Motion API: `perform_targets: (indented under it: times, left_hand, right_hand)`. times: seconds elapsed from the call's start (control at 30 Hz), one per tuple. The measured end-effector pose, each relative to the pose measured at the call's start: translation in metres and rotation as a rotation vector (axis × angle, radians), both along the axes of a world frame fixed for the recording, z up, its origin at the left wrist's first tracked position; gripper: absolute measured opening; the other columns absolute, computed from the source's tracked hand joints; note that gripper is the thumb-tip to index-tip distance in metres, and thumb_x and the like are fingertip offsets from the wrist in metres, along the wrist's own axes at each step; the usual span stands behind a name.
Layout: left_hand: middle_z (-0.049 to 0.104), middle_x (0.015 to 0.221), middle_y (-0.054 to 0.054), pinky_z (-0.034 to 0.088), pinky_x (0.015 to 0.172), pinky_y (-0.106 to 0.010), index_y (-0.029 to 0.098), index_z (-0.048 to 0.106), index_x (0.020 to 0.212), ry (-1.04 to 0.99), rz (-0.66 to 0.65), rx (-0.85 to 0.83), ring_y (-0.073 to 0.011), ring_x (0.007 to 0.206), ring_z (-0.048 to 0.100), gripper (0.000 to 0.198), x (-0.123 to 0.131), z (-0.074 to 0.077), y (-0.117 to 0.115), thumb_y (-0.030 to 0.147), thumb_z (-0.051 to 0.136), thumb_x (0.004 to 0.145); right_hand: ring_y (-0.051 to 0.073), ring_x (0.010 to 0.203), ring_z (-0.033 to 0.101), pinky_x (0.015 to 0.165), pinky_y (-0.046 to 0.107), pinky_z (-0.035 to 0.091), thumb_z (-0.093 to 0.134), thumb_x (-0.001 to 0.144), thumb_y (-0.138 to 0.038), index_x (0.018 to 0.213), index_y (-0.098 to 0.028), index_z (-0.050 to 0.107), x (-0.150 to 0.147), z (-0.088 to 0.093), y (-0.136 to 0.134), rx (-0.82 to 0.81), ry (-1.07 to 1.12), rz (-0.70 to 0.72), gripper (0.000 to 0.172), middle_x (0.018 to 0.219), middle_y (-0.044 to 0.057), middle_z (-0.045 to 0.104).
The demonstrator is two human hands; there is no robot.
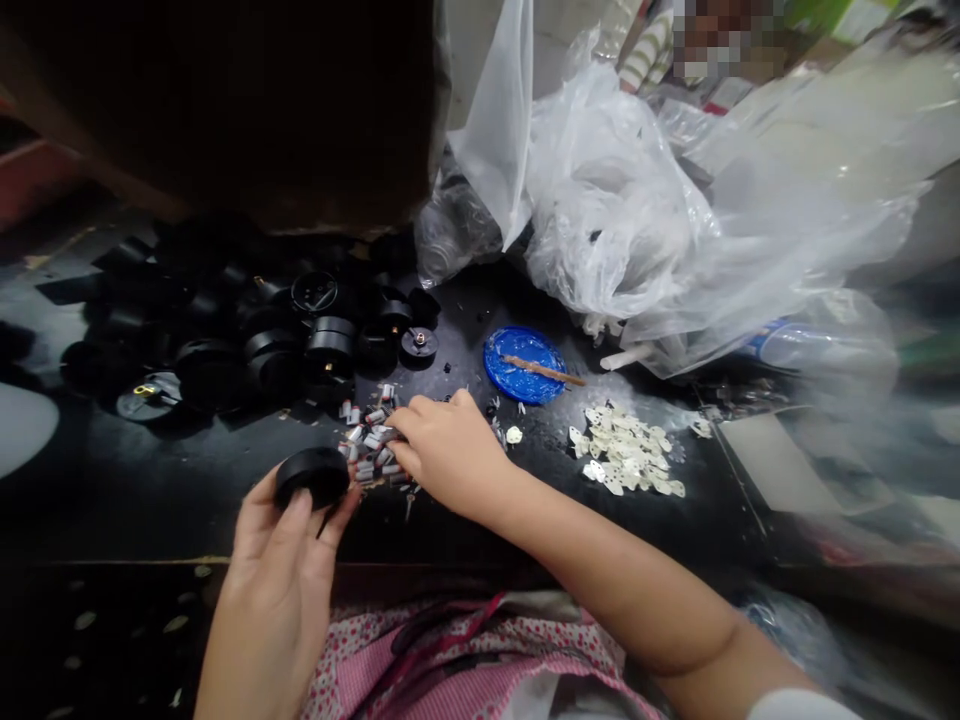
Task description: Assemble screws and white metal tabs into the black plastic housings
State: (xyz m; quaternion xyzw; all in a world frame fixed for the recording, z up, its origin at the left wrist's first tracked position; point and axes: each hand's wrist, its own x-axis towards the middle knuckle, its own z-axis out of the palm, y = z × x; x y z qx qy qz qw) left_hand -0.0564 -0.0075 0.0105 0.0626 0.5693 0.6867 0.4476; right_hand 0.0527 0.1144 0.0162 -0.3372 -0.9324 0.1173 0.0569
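My left hand [276, 572] grips a round black plastic part [310, 475] by its edge, just above the black table's front edge [112, 490]. My right hand [450, 448] lies curled over a small heap of little white and silver cylinders [369, 440], with its fingertips pinched among them. What the fingers hold is hidden. A pile of similar black round parts [247, 330] lies behind the heap at the left.
A blue lid [523, 364] with a brown stick across it sits right of my hand. A scatter of thin pale metal tabs [626, 452] lies further right. Crumpled clear plastic bags [645, 210] fill the back right. A dark box [225, 100] stands behind. Another person sits at the far top.
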Motion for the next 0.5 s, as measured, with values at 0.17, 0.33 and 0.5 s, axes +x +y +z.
perform_targets:
  times: [0.17, 0.33, 0.5]
  left_hand:
    - [0.069, 0.111, 0.002, 0.051, 0.096, -0.033, 0.031, 0.067, 0.098, -0.134, -0.019, 0.055, -0.0201, 0.111, 0.061, 0.019, 0.002, -0.009, 0.006, 0.025, 0.069, 0.08]
    - [0.07, 0.115, 0.002, 0.055, 0.09, -0.034, 0.035, 0.068, 0.1, -0.276, -0.077, 0.079, -0.0201, 0.106, 0.065, 0.02, 0.009, -0.014, 0.0, 0.026, 0.068, 0.082]
    - [0.072, 0.115, 0.002, 0.056, 0.089, -0.035, 0.035, 0.071, 0.09, -0.381, -0.124, 0.054, -0.0225, 0.112, 0.063, 0.01, 0.018, -0.017, -0.004, 0.03, 0.069, 0.081]
  right_hand:
    - [0.02, 0.084, 0.062, 0.075, 0.034, 0.031, 0.052, 0.094, -0.026, 0.095, -0.015, 0.065, 0.003, 0.0, 0.005, -0.01, 0.012, 0.011, 0.016, 0.093, 0.005, 0.068]
    - [0.013, 0.086, 0.062, 0.075, 0.028, 0.031, 0.062, 0.09, -0.028, 0.095, -0.019, 0.067, 0.024, 0.006, -0.014, -0.341, 0.267, -0.067, 0.011, 0.092, 0.0, 0.071]
    - [0.012, 0.087, 0.063, 0.076, 0.029, 0.031, 0.06, 0.09, -0.02, 0.103, -0.023, 0.069, 0.031, 0.007, -0.03, -0.354, 0.282, -0.065, 0.016, 0.094, 0.0, 0.073]
